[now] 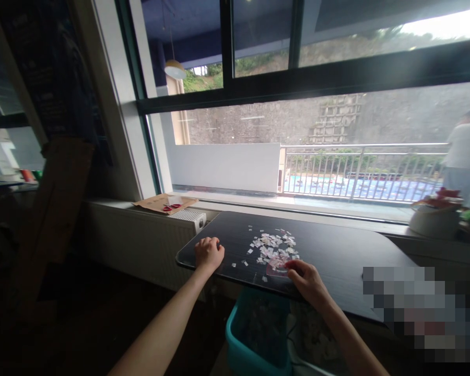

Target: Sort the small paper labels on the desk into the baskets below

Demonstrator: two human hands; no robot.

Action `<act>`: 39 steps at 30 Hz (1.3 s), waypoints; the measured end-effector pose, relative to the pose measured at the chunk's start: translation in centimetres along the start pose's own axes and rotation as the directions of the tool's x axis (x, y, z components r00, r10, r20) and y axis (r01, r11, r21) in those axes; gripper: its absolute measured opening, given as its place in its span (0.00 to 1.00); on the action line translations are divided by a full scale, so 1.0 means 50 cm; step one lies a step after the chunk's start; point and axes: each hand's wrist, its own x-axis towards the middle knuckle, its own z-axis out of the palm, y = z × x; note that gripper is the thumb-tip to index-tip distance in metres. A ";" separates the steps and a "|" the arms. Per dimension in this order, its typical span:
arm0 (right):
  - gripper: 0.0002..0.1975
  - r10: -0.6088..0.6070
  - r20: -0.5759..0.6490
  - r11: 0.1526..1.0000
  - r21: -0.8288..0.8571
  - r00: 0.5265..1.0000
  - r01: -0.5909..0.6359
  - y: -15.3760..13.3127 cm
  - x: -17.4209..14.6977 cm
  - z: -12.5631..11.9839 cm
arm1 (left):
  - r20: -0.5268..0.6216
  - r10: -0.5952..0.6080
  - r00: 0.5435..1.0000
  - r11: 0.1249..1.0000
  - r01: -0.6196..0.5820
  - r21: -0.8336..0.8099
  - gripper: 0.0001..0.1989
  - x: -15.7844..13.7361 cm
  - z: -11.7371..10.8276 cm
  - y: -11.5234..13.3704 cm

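My right hand (303, 278) pinches a pink see-through plastic piece (274, 267), flat and shaped somewhat like a protractor. This piece lies low over the near edge of a loose heap of small white paper pieces (276, 245). The heap spreads over the black table (332, 256), with a few pieces scattered to its left and front. My left hand (209, 253) rests on the table's left end, apart from the heap, with its fingers curled in. A small dark spot shows by its fingers; whether it holds anything is hidden.
Below the table's front edge stands a teal bin (237, 334). Red-handled scissors (171, 207) lie on brown cardboard (151, 202) at the windowsill. A white radiator (188, 222) is left of the table. A plant pot (429, 219) stands right; a person (468, 141) is outside the window.
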 end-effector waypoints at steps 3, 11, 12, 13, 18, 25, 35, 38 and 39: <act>0.12 -0.019 0.063 0.999 0.037 0.998 0.017 0.002 -0.001 0.000 | -0.005 0.001 1.000 1.000 -0.001 -0.001 0.08 0.000 0.001 0.000; 0.11 -0.043 0.114 0.997 0.067 0.993 0.035 -0.005 -0.003 0.000 | -0.009 0.000 1.000 1.000 0.000 -0.001 0.09 0.001 0.004 -0.001; 0.11 -0.041 0.133 0.997 0.075 0.990 0.031 -0.008 -0.003 -0.001 | -0.010 0.000 1.000 1.000 0.000 -0.002 0.09 0.001 0.004 -0.001; 0.11 -0.036 0.152 0.996 0.087 0.988 0.023 -0.011 -0.003 -0.001 | -0.010 0.000 1.000 1.000 0.000 -0.002 0.09 0.001 0.005 -0.002; 0.11 -0.021 0.202 0.986 0.165 0.979 -0.013 -0.024 -0.010 -0.006 | 0.001 -0.003 1.000 1.000 0.003 -0.004 0.08 0.002 0.002 -0.001; 0.12 -0.038 0.151 0.995 0.102 0.988 0.022 -0.018 -0.002 0.003 | 0.033 -0.006 0.999 1.000 0.007 -0.027 0.09 0.000 -0.009 0.005; 0.16 -0.150 0.056 0.971 -0.180 0.987 0.158 -0.056 0.057 0.090 | -0.007 -0.013 1.000 1.000 0.013 -0.019 0.09 -0.004 -0.001 0.003; 0.14 -0.150 0.076 0.963 -0.213 0.986 0.163 -0.061 0.053 0.082 | -0.005 -0.015 1.000 1.000 0.015 -0.019 0.09 -0.003 -0.001 0.003; 0.14 -0.144 0.072 0.960 -0.233 0.987 0.157 -0.062 0.050 0.077 | 0.000 -0.015 1.000 1.000 0.015 -0.019 0.08 -0.003 -0.002 0.004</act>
